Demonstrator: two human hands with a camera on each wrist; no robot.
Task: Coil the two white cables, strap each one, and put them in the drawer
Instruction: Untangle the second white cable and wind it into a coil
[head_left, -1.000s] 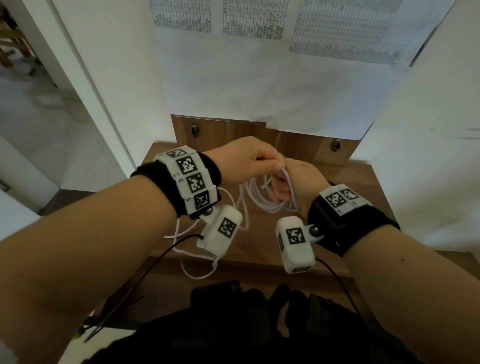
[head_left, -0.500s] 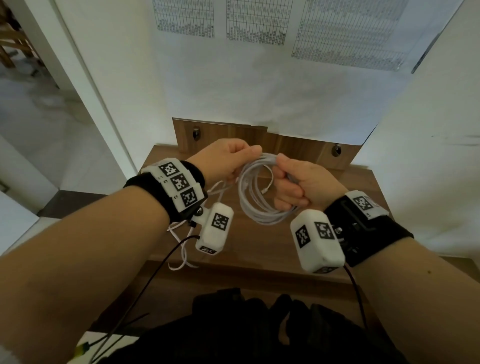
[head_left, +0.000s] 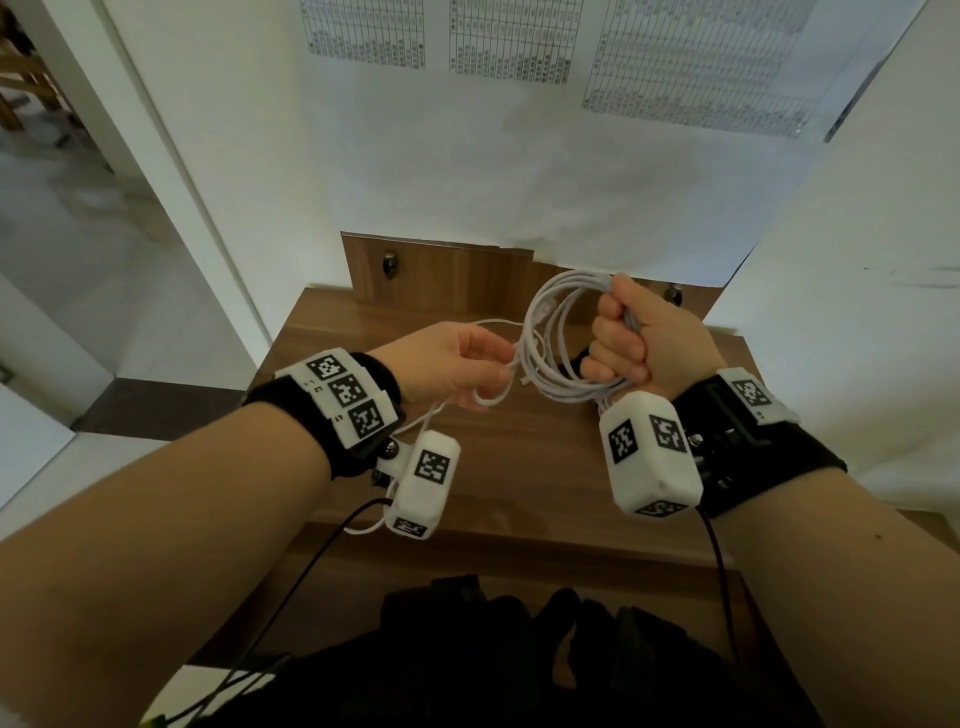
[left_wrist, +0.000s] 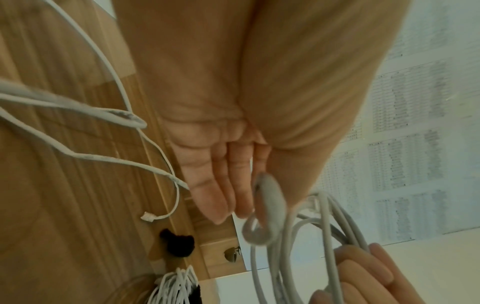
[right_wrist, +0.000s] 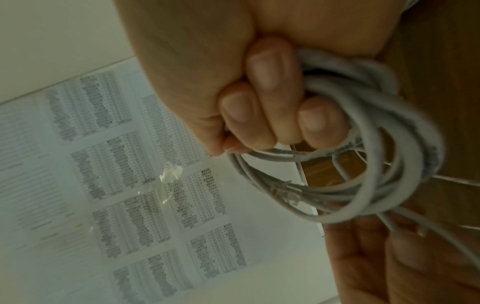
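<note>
My right hand (head_left: 618, 353) grips a coil of white cable (head_left: 540, 312) in a fist above the wooden table (head_left: 519, 467); the right wrist view shows the fingers (right_wrist: 262, 107) curled round the loops (right_wrist: 389, 164). To its left, my left hand (head_left: 506, 371) pinches the loose strand coming off the coil between thumb and fingers. A small loop of it (left_wrist: 267, 197) sits at the fingertips. The cable's tail hangs under my left wrist, and its plug end (left_wrist: 148, 217) lies on the table.
A dark strap-like piece (left_wrist: 179, 244) lies on the table near the backboard knob (left_wrist: 231, 253). A bundle of white strands (left_wrist: 179, 286) lies nearer the right side. White walls stand close on both sides, and printed sheets (head_left: 509, 52) hang on the back wall.
The hands were together at the coil and have separated. The right hand lifted the coil up and to the right; the left hand slid left along the loose strand.
</note>
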